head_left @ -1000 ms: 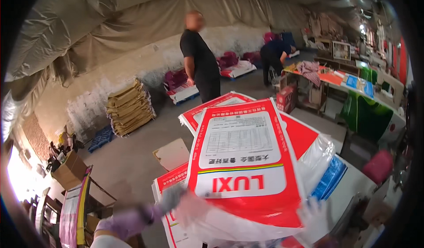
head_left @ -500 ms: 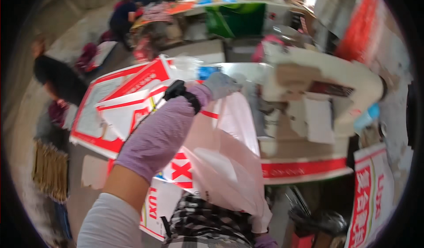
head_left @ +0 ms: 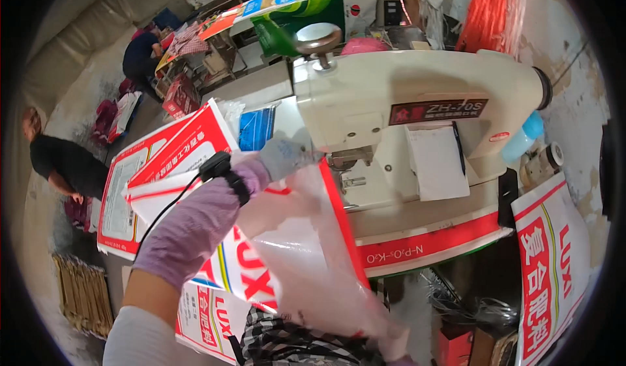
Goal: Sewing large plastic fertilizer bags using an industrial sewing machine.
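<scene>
My left hand (head_left: pixel 287 160), in a pale grey glove with a purple sleeve and a black wrist strap, pinches the top corner of a white and red plastic sack (head_left: pixel 293 242). That corner lies right beside the needle area of a cream sewing machine (head_left: pixel 345 98). From there the sack's red edge slants down to the right across my lap. At the lower rim my right hand (head_left: pixel 394 346), partly cut off and blurred, has its fingers closed on the sack's other end.
More printed sacks (head_left: pixel 156 190) lie stacked on the left of the table. A white paper pad (head_left: pixel 438 164) leans on the machine. One sack (head_left: pixel 551 268) hangs at the right, near a blue bottle (head_left: pixel 521 136). Two people, one a person in black (head_left: pixel 68 164), are at the far left.
My view has swung so the machine looks larger and sharper. The sack's corner has come to the needle area with my left hand, and its red edge now runs taut towards my right hand.
</scene>
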`<state>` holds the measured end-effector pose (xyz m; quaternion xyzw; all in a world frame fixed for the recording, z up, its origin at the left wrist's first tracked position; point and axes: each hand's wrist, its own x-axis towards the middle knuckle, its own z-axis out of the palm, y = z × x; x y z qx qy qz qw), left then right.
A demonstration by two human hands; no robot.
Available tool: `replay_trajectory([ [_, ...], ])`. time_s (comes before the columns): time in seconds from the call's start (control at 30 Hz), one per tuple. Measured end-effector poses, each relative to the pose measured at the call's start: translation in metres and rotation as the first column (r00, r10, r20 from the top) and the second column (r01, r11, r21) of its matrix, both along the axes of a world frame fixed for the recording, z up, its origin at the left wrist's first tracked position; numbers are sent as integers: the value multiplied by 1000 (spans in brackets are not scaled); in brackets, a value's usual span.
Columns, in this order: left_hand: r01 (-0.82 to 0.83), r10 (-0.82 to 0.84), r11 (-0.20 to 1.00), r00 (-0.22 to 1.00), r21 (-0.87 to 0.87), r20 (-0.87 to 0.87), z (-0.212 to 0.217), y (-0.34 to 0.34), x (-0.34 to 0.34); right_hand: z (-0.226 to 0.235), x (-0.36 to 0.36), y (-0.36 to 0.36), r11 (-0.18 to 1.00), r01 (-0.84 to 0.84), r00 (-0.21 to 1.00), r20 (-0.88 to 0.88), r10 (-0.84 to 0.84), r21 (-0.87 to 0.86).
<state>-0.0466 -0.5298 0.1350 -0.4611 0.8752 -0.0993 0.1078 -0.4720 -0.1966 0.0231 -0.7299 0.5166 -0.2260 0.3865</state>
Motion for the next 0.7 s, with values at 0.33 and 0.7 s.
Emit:
replay_trajectory([
  [0.33, -16, 46, 955, 994, -295, 96, 29, 67, -108, 58, 93, -56, 830, -1, 830, 464, -310, 558],
  [0.7, 131, -161, 986, 901, 102, 404, 127, 137, 97, 44, 201, -203, 946, 100, 620, 725, -301, 307],
])
